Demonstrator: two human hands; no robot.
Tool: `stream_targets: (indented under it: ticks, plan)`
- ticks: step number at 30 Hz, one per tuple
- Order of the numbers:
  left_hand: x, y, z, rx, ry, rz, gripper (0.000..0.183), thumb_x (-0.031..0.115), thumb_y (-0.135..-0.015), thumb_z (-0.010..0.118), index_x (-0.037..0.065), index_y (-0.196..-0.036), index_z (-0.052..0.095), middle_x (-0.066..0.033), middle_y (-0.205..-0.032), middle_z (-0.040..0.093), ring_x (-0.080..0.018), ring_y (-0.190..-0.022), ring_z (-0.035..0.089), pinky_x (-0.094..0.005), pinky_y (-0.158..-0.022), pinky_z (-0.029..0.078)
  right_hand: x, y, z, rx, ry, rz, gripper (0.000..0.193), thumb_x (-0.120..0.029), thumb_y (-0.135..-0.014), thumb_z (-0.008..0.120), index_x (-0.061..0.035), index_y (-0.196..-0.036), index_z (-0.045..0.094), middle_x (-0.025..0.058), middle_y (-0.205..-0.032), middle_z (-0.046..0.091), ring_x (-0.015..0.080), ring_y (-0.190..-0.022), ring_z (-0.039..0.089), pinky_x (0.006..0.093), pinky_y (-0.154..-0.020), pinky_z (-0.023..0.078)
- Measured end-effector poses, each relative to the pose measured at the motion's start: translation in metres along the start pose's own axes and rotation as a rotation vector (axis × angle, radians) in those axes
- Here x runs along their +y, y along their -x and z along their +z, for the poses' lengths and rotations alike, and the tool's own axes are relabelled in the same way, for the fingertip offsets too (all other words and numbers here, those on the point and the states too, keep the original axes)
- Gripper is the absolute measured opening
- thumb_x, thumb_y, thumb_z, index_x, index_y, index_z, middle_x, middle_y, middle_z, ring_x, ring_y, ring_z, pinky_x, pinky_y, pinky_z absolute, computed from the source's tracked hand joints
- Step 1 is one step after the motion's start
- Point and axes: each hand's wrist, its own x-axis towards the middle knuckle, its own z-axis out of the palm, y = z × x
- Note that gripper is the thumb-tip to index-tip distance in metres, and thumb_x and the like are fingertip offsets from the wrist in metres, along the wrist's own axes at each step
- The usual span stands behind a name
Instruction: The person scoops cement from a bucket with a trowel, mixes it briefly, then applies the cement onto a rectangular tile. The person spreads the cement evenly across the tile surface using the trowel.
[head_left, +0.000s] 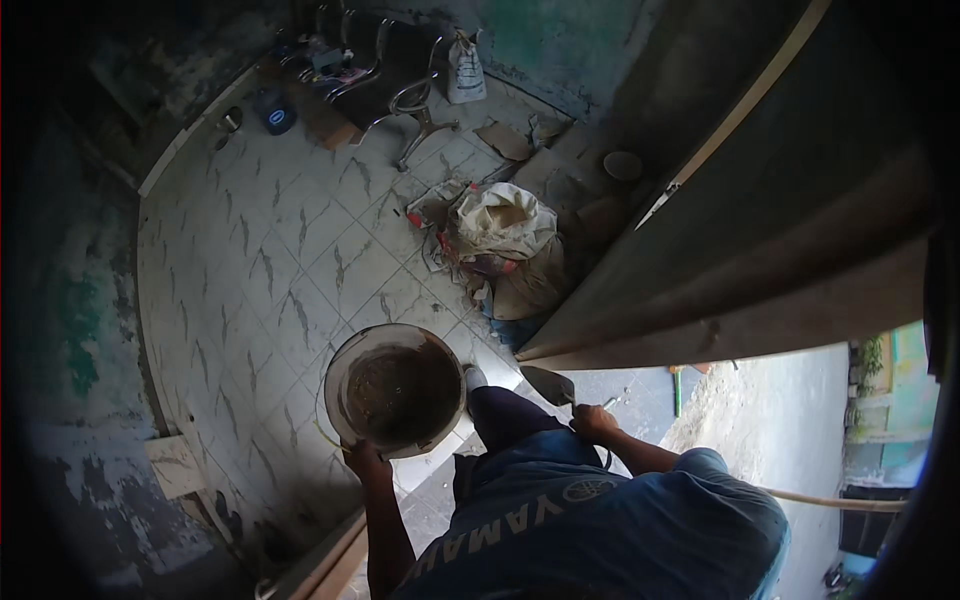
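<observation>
A wide round bucket [343, 378] with a dirty, dark inside hangs or stands in front of me on the left; I cannot tell whether it touches the floor. My left hand [367, 463] is closed at its near rim, and a thin yellowish strand sticks out beside the fingers. On the other side of my body, my right hand [597, 426] grips the handle of a trowel [548, 385]. Its dark pointed blade reaches forward and left, close to the edge of the wooden door. What lies at the bottom of the bucket is too dim to make out.
An open white sack [507, 222] sits on crumpled bags ahead. Beyond it are metal bench seats [395, 75], another white sack [466, 70] and a blue water jug [274, 112]. A large wooden door [740, 230] fills the right. Tiled floor [250, 260] spreads ahead-left.
</observation>
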Motion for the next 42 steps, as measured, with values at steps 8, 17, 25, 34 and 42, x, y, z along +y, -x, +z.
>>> stream_targets:
  ticks: [8,17,25,34,42]
  plan:
    - [0.097,-0.241,0.072,-0.193,-0.025,-0.134,0.047,0.012,-0.08,0.062,-0.002,-0.123,0.048,-0.0217,-0.118,0.057,-0.0351,-0.104,0.059,-0.0475,-0.092,0.046,-0.201,-0.12,-0.108,0.21,0.45,-0.682,0.028,-0.028,-0.086,0.056,-0.0011,-0.091,0.063,0.0218,-0.088,0.064,0.038,-0.089,0.063,0.05,-0.071,0.052]
    - [0.049,-0.53,0.201,-0.538,0.045,0.027,0.05,-0.005,-0.066,0.053,-0.004,-0.116,0.05,-0.0149,-0.11,0.057,-0.0281,-0.097,0.058,-0.0361,-0.083,0.05,-0.235,-0.285,-0.143,0.47,-0.468,0.379,0.038,-0.031,-0.081,0.059,0.0053,-0.092,0.062,0.0271,-0.09,0.065,0.0432,-0.088,0.064,0.0516,-0.077,0.051]
    - [0.181,-0.69,0.423,-0.754,0.321,-0.387,0.06,-0.01,-0.069,0.049,-0.001,-0.128,0.048,-0.0107,-0.121,0.057,-0.0248,-0.103,0.059,-0.0344,-0.089,0.047,-0.283,-0.26,-0.158,0.395,-0.934,0.906,0.041,-0.024,-0.079,0.059,0.0047,-0.108,0.056,0.0206,-0.088,0.068,0.0284,-0.074,0.069,0.0396,-0.069,0.056]
    - [0.203,-0.789,0.714,-1.002,0.16,-0.357,0.063,-0.012,-0.069,0.051,0.0,-0.13,0.047,-0.0107,-0.122,0.056,-0.0236,-0.104,0.058,-0.032,-0.091,0.045,-0.31,-0.46,-0.233,0.303,-1.183,1.042,0.05,-0.031,-0.081,0.066,0.0041,-0.113,0.051,0.0221,-0.093,0.067,0.0337,-0.078,0.068,0.0414,-0.07,0.054]
    - [0.199,-0.839,0.949,-1.099,-0.122,-0.32,0.062,-0.009,-0.072,0.058,-0.004,-0.132,0.044,-0.0141,-0.128,0.054,-0.0253,-0.109,0.056,-0.034,-0.096,0.042,-0.28,-0.644,-0.455,0.597,-1.325,0.987,0.057,-0.041,-0.086,0.061,0.0015,-0.122,0.05,0.0298,-0.107,0.062,0.0431,-0.103,0.059,0.0468,-0.087,0.046]
